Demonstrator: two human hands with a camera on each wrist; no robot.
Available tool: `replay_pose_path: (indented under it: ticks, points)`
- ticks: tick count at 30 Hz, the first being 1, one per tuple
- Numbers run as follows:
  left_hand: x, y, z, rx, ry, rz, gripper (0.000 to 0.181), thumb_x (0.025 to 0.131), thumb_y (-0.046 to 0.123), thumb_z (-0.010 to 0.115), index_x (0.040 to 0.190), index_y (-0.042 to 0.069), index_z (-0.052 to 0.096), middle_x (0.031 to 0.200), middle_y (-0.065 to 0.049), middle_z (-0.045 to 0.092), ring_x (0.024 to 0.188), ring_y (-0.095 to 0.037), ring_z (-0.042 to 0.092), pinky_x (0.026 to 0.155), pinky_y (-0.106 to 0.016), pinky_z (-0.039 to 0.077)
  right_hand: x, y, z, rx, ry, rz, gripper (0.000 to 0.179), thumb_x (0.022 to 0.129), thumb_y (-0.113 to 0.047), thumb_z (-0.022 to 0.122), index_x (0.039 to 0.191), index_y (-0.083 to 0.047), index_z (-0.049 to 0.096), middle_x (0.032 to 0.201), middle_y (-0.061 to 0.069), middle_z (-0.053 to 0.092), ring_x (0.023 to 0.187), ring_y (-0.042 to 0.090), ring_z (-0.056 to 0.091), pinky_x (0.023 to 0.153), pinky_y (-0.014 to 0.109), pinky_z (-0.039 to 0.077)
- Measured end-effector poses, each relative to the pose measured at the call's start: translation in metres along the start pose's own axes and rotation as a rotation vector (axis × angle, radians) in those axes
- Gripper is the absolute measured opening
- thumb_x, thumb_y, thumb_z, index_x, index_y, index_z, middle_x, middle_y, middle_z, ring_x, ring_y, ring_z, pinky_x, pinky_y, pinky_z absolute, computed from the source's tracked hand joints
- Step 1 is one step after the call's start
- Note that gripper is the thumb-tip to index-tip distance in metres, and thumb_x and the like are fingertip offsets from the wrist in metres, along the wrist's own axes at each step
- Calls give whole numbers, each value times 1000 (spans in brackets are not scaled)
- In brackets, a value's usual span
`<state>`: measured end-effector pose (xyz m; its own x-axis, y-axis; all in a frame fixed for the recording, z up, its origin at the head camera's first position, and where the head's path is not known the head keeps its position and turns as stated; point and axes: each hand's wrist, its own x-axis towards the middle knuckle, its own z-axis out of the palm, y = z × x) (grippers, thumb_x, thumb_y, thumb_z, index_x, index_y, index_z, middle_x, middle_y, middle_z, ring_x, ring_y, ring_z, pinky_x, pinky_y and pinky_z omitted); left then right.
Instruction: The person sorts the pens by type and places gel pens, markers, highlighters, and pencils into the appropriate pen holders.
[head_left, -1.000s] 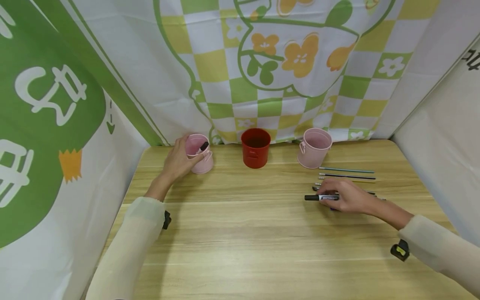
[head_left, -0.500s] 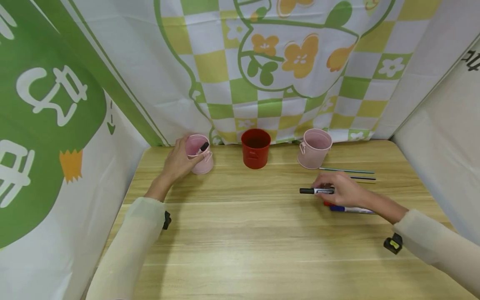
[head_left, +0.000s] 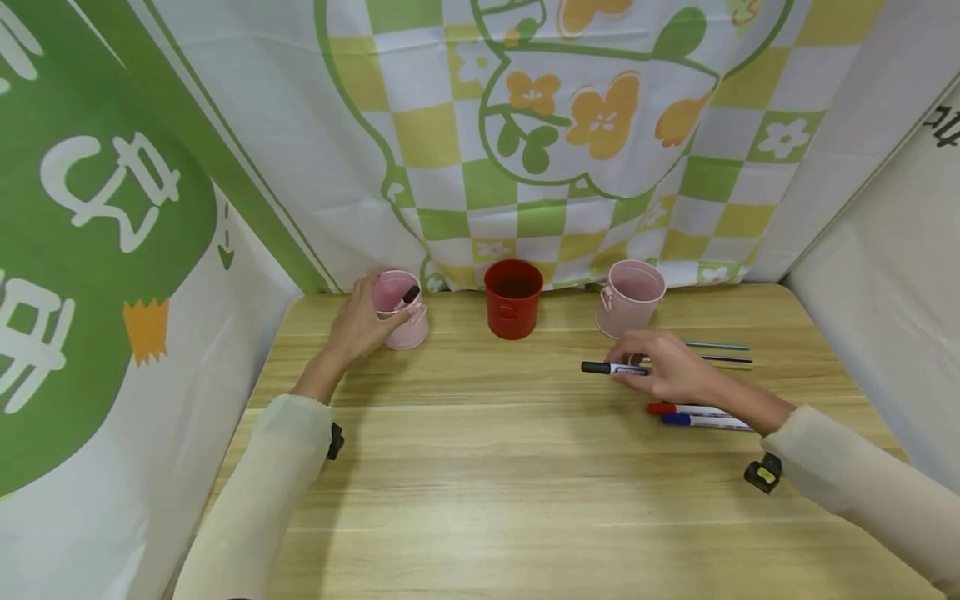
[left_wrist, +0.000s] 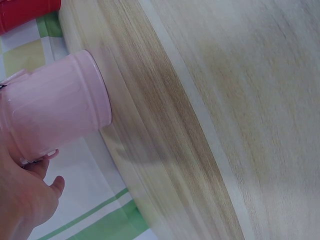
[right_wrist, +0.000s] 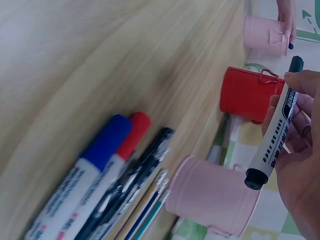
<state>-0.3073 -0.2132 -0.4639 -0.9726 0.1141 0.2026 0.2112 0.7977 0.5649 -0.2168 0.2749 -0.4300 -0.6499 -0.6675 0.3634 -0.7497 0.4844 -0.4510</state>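
My left hand (head_left: pixel 358 325) holds the left pink bucket (head_left: pixel 408 335) at its rim, thumb on the near side by the handle. A marker with a black cap (head_left: pixel 410 294) leans inside that bucket, its lower part hidden. My right hand (head_left: pixel 671 368) pinches a black-capped whiteboard marker (head_left: pixel 597 367) above the table, cap pointing left. In the right wrist view this marker (right_wrist: pixel 274 137) shows its white, printed barrel, held between thumb and fingers. Behind the right hand stands the right pink bucket (head_left: pixel 632 307), and a red bucket (head_left: pixel 512 317) is between the two pink ones.
On the right of the wooden table (head_left: pixel 480 500) lie a blue-capped marker (head_left: pixel 693 421), a red-capped marker (head_left: pixel 666 408) and several pencils (head_left: pixel 718 346). Dark pens (right_wrist: pixel 150 157) show beside them in the right wrist view. A patterned cloth (head_left: pixel 540 217) hangs behind the buckets.
My right hand has lifted the black-capped marker and carried it left and toward the buckets, uncovering the red-capped and blue-capped markers. The left hand stays on its bucket.
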Motion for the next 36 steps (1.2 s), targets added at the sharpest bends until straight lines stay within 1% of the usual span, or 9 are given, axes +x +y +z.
replay_pose_path:
  ticks: [3, 9, 15, 19, 26, 32, 36]
  points:
    - [1, 1, 1, -5, -6, -7, 100, 79, 72, 62, 153, 14, 26, 145, -12, 40, 128, -34, 45, 101, -60, 36, 7, -1, 0, -15, 16, -21, 23, 76, -7, 82, 95, -14, 71, 92, -6, 70, 79, 6, 65, 66, 33, 56]
    - [2, 3, 1, -4, -8, -11, 99, 79, 71, 63, 152, 15, 27, 144, -11, 41, 127, -33, 46, 100, -60, 36, 22, -2, 2, -5, 17, -37, 22, 79, -9, 81, 99, -13, 71, 95, -3, 70, 82, 9, 66, 68, 33, 56]
    - [3, 4, 2, -10, 5, 0, 96, 79, 70, 65, 151, 17, 30, 142, -10, 42, 125, -31, 47, 99, -57, 39, 35, -3, 4, 30, 52, -48, 22, 79, -7, 80, 99, -11, 71, 95, -2, 70, 82, 9, 66, 69, 33, 56]
    - [2, 3, 2, -4, 5, 1, 97, 79, 69, 65, 152, 16, 29, 142, -12, 42, 125, -32, 47, 99, -58, 39, 43, -6, 6, 51, 65, -43, 21, 81, -7, 80, 99, -11, 71, 95, -2, 70, 83, 11, 66, 70, 33, 57]
    - [1, 1, 4, -6, 12, 5, 98, 79, 70, 65, 152, 15, 29, 142, -12, 42, 127, -33, 46, 98, -58, 39, 58, -11, 8, 55, 117, -65, 20, 79, -5, 80, 96, -10, 70, 94, 0, 70, 81, 12, 68, 70, 31, 57]
    - [0, -1, 2, -1, 17, -8, 100, 78, 71, 65, 153, 17, 27, 142, -15, 43, 125, -38, 48, 95, -61, 41, 74, -15, 10, 139, 147, -51, 18, 81, -5, 79, 97, -9, 70, 95, 1, 70, 82, 13, 69, 71, 34, 58]
    - [0, 0, 1, -9, 23, 1, 98, 78, 69, 66, 153, 17, 28, 141, -15, 43, 124, -37, 48, 94, -61, 41, 84, -38, 3, 194, 165, -7, 18, 82, 3, 75, 99, 1, 70, 94, 11, 71, 82, 23, 70, 73, 39, 58]
